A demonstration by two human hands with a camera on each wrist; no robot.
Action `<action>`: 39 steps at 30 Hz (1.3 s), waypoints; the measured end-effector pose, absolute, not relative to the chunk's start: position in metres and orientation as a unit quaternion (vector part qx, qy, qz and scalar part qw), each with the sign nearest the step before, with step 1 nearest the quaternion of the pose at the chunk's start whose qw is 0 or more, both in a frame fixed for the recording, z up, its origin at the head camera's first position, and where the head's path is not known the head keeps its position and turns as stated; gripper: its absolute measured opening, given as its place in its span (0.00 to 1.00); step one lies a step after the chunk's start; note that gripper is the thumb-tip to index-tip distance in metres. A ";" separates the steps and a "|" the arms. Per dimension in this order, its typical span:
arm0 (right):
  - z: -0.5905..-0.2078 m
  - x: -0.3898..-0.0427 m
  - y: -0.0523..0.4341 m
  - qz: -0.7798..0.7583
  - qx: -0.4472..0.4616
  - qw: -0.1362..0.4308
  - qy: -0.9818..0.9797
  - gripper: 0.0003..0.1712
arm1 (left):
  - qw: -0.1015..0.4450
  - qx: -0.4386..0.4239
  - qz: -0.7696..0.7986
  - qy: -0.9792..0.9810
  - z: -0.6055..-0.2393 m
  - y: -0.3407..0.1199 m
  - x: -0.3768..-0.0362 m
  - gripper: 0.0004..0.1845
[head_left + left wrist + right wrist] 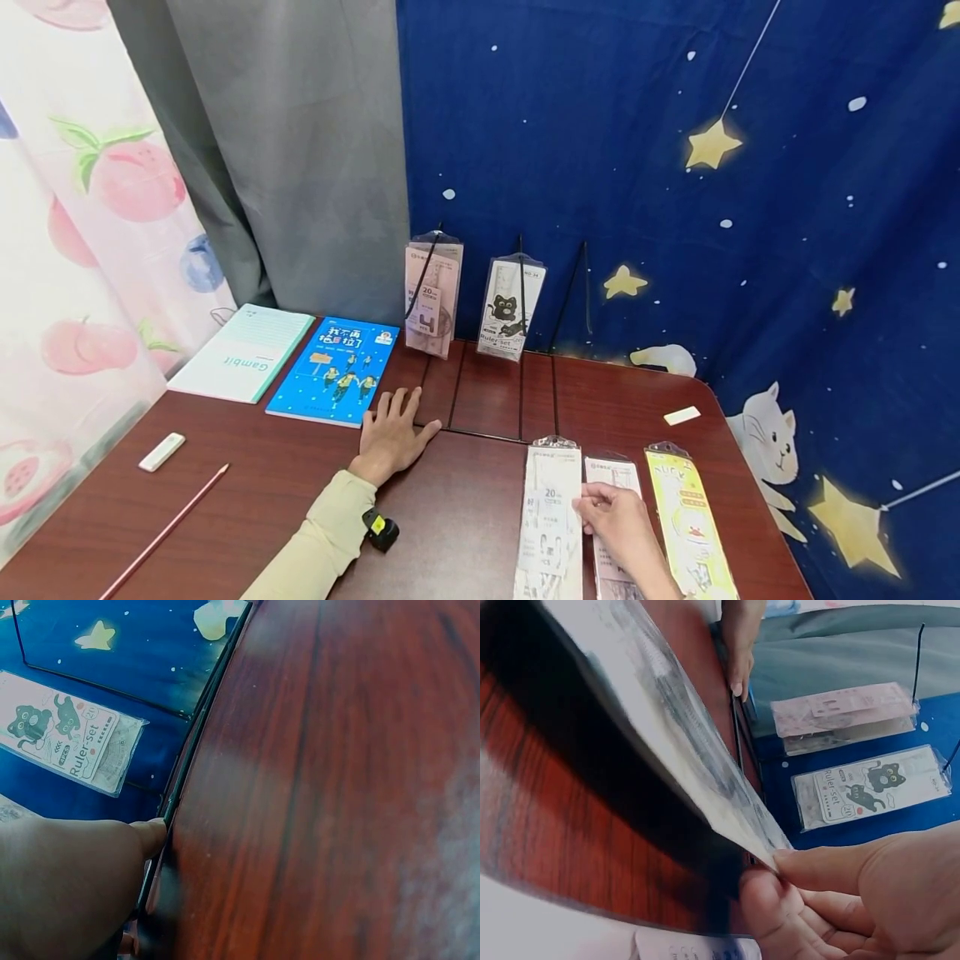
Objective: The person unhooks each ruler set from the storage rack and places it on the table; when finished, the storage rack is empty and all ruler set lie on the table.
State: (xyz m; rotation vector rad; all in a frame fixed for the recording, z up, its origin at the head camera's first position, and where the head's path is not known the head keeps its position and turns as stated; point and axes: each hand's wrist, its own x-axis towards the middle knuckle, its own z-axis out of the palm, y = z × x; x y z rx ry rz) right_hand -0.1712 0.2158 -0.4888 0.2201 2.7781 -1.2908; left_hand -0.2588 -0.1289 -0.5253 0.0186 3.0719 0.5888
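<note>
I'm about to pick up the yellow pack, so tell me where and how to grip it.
Pinch the yellow pack by its right long edge, probably best coming from the right. It looks flat and narrow, so thumb and fingers should span that edge easily, while the pink pack and right hand crowd its left side.

Left hand (392, 437) splayed; right hand (618, 518) pinching.
</note>
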 end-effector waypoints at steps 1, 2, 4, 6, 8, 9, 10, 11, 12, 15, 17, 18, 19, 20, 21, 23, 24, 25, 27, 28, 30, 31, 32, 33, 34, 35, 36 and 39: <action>-0.490 -0.171 0.216 -0.417 0.071 0.035 0.905 0.11 | 0.008 0.005 0.189 0.982 -0.526 -0.129 -0.259 0.41; -0.491 -0.171 0.216 -0.415 0.067 0.034 0.907 0.10 | 0.010 0.005 0.189 0.982 -0.526 -0.129 -0.259 0.41; -0.493 -0.171 0.216 -0.413 0.061 0.034 0.908 0.10 | 0.009 0.005 0.189 0.982 -0.527 -0.128 -0.259 0.42; -0.494 -0.171 0.216 -0.412 0.056 0.034 0.909 0.09 | 0.007 0.005 0.188 0.982 -0.527 -0.128 -0.259 0.42; -0.496 -0.170 0.216 -0.413 0.053 0.032 0.909 0.09 | 0.006 0.005 0.188 0.982 -0.527 -0.128 -0.259 0.42; -0.496 -0.170 0.215 -0.412 0.054 0.032 0.909 0.09 | 0.006 0.005 0.187 0.982 -0.527 -0.128 -0.259 0.42; -0.497 -0.170 0.215 -0.412 0.055 0.031 0.909 0.09 | 0.006 0.005 0.187 0.982 -0.527 -0.128 -0.259 0.42; -0.497 -0.170 0.215 -0.410 0.056 0.031 0.910 0.10 | 0.005 0.005 0.187 0.982 -0.527 -0.128 -0.259 0.42; -0.497 -0.170 0.215 -0.408 0.056 0.030 0.911 0.11 | 0.005 0.005 0.187 0.982 -0.527 -0.128 -0.259 0.42; -0.497 -0.169 0.214 -0.400 0.057 0.029 0.914 0.12 | 0.006 0.005 0.189 0.982 -0.527 -0.128 -0.260 0.42; -0.497 -0.168 0.213 -0.391 0.057 0.029 0.918 0.13 | 0.007 0.005 0.189 0.982 -0.528 -0.128 -0.260 0.42; -0.497 -0.168 0.212 -0.386 0.057 0.029 0.920 0.14 | 0.007 0.005 0.189 0.982 -0.528 -0.128 -0.260 0.42; -0.496 -0.168 0.212 -0.381 0.058 0.030 0.922 0.14 | 0.008 0.004 0.187 0.982 -0.528 -0.128 -0.260 0.42; -0.496 -0.168 0.212 -0.376 0.059 0.030 0.924 0.14 | 0.008 0.004 0.186 0.982 -0.528 -0.128 -0.260 0.42; -0.496 -0.168 0.211 -0.371 0.061 0.031 0.926 0.15 | 0.008 0.004 0.185 0.983 -0.528 -0.128 -0.260 0.42; -0.495 -0.168 0.211 -0.364 0.063 0.035 0.928 0.15 | 0.008 0.004 0.184 0.983 -0.528 -0.128 -0.260 0.42; -0.495 -0.168 0.211 -0.363 0.064 0.037 0.929 0.16 | 0.008 0.004 0.184 0.983 -0.528 -0.128 -0.260 0.42; -0.494 -0.168 0.211 -0.361 0.065 0.038 0.929 0.16 | 0.008 0.005 0.184 0.983 -0.528 -0.129 -0.260 0.42; -0.494 -0.168 0.210 -0.357 0.065 0.042 0.931 0.16 | 0.008 0.005 0.185 0.983 -0.528 -0.129 -0.260 0.42; -0.494 -0.168 0.210 -0.355 0.065 0.043 0.931 0.16 | 0.008 0.004 0.185 0.983 -0.528 -0.129 -0.260 0.42; -0.493 -0.168 0.210 -0.351 0.067 0.042 0.933 0.16 | 0.008 0.004 0.185 0.983 -0.529 -0.129 -0.260 0.42; -0.492 -0.168 0.211 -0.346 0.067 0.041 0.935 0.16 | 0.009 0.004 0.185 0.983 -0.529 -0.129 -0.260 0.42; -0.491 -0.168 0.211 -0.341 0.066 0.039 0.937 0.16 | 0.009 0.004 0.185 0.983 -0.528 -0.129 -0.260 0.42; -0.490 -0.169 0.211 -0.333 0.065 0.036 0.940 0.16 | 0.009 0.003 0.186 0.983 -0.528 -0.129 -0.259 0.42; -0.489 -0.169 0.211 -0.325 0.062 0.030 0.943 0.16 | 0.009 0.003 0.186 0.983 -0.528 -0.129 -0.259 0.42; -0.487 -0.170 0.211 -0.318 0.061 0.025 0.946 0.16 | 0.010 0.004 0.185 0.983 -0.527 -0.129 -0.259 0.42; -0.484 -0.171 0.211 -0.314 0.059 0.019 0.947 0.16 | 0.010 0.004 0.186 0.983 -0.527 -0.129 -0.259 0.42; -0.474 -0.178 0.212 -0.307 0.039 -0.005 0.951 0.16 | 0.010 0.005 0.185 0.983 -0.527 -0.129 -0.260 0.41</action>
